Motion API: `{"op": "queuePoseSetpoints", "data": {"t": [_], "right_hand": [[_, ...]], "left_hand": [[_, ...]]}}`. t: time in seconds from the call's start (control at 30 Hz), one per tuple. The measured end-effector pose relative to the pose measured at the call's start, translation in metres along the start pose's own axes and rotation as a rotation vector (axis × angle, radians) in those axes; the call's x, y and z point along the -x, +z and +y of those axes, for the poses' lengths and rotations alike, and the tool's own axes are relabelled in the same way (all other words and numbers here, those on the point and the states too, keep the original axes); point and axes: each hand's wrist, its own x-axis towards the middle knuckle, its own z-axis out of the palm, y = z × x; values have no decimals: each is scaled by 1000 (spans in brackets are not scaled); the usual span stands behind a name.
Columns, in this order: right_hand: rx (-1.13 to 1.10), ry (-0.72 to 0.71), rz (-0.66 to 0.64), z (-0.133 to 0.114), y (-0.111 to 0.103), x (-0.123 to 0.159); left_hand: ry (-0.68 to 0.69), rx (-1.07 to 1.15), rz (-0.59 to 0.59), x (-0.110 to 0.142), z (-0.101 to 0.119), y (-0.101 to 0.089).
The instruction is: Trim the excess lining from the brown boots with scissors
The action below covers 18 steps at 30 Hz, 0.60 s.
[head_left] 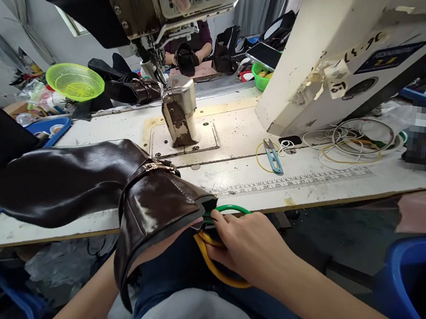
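A dark brown leather boot upper with a buckled strap lies across the table's front edge, its shaft opening towards me. My left hand reaches under the shaft; its fingers are hidden behind the leather. In my right hand are scissors with one green and one yellow handle, the fingers closed around them. Their blades are mostly out of sight at the edge of the shaft opening. Beyond the boot upper stands the sewing machine's metal post, below the needle area.
Small blue thread snips lie by a printed ruler on the white table. Loose cords coil at right. A green basket stands at left, a blue bin at right. Another person's hand works across the table.
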Motion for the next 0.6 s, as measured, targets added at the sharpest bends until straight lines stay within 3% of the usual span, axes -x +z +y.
{"op": "queuePoseSetpoints", "data": {"t": [0.2,0.37,0.5,0.6], "right_hand": [[-88,0,-26,-22,3,-22],[-169,40,-26,-36,0,-39],[-211,104,-38,-17,-5,-33],[-225,153,-50,-4,-7,-28]], "left_hand": [[192,-445,-130,-7,12,26],[278,-585,-168,8,27,16],[58,-656,-237,34,50,-12],[-85,-725,-184,45,62,-32]]}}
